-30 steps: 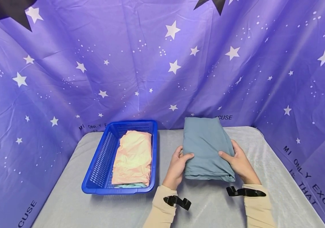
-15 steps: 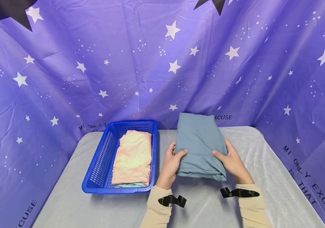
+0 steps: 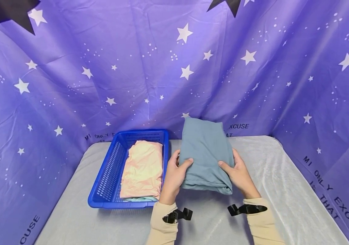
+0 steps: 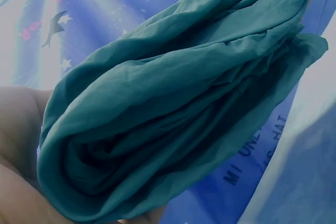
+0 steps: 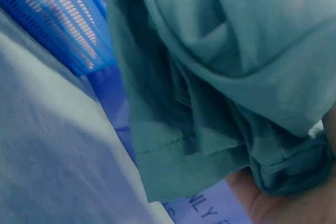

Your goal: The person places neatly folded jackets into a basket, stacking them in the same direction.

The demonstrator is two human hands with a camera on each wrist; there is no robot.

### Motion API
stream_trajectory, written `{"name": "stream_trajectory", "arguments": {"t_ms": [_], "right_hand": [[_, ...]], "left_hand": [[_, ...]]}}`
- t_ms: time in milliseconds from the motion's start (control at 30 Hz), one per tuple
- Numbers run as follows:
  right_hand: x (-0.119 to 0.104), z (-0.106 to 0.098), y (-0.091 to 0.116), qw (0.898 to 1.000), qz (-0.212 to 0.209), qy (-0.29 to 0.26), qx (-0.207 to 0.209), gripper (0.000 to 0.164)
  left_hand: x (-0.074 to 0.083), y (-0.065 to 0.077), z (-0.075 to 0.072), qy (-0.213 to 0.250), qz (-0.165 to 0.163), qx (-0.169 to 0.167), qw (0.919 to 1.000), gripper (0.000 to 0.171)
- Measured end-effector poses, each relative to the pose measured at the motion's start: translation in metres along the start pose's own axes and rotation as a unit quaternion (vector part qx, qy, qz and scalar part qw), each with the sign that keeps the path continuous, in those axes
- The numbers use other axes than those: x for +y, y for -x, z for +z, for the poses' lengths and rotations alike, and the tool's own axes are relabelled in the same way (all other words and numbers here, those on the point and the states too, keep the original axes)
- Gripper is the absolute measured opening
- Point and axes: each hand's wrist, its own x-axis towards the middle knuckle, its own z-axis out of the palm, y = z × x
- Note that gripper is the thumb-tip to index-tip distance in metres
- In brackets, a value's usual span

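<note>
A folded grey-blue cloth garment [image 3: 205, 149] is held up over the table between both hands, its far end tilted upward. My left hand [image 3: 174, 175] grips its left edge, thumb on top and fingers beneath. On the opposite edge my right hand [image 3: 240, 173] grips it the same way. Seen from the left wrist, the layered folds of the garment [image 4: 157, 98] show at its near end. In the right wrist view a stitched hem hangs from the garment [image 5: 220, 87]. Fingers under the cloth are mostly hidden.
Just left of the hands stands a blue perforated plastic basket [image 3: 101, 170]. Inside it lies a folded pink cloth [image 3: 144, 166] over a light teal one [image 3: 144, 198]. A grey cloth covers the table [image 3: 214, 221]. Purple star-printed curtains [image 3: 150, 68] enclose the back and sides.
Both hands have carried the folded garment leftward, closer to the basket, and its far end has risen slightly. The basket and the cloths in it have stayed put.
</note>
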Motion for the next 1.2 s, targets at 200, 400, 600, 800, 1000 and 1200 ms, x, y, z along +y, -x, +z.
{"name": "stream_trajectory", "arguments": {"t_ms": [200,400,600,800,1000,1200], "right_hand": [[0.0,0.014,0.001,1.0,-0.001,-0.01,-0.001,0.064],[-0.001,0.023,0.001,1.0,0.0,-0.007,0.003,0.064],[-0.005,0.026,0.003,1.0,-0.002,-0.003,0.005,0.063],[-0.01,0.031,0.0,1.0,-0.017,0.002,-0.001,0.063],[-0.015,0.041,-0.007,0.999,-0.022,0.006,-0.024,0.061],[-0.021,0.054,-0.015,0.999,-0.027,0.016,-0.044,0.06]], "left_hand": [[0.004,0.004,-0.014,-0.003,0.009,0.002,1.0,0.044],[0.008,0.009,-0.022,-0.01,0.015,0.002,0.9998,0.045],[0.011,0.014,-0.025,-0.024,0.02,0.004,0.9995,0.046],[0.017,0.015,-0.033,-0.063,0.032,-0.002,0.9975,0.049],[0.022,0.012,-0.049,-0.1,0.048,0.0,0.9938,0.049],[0.028,0.009,-0.067,-0.132,0.045,-0.002,0.9901,0.046]]}}
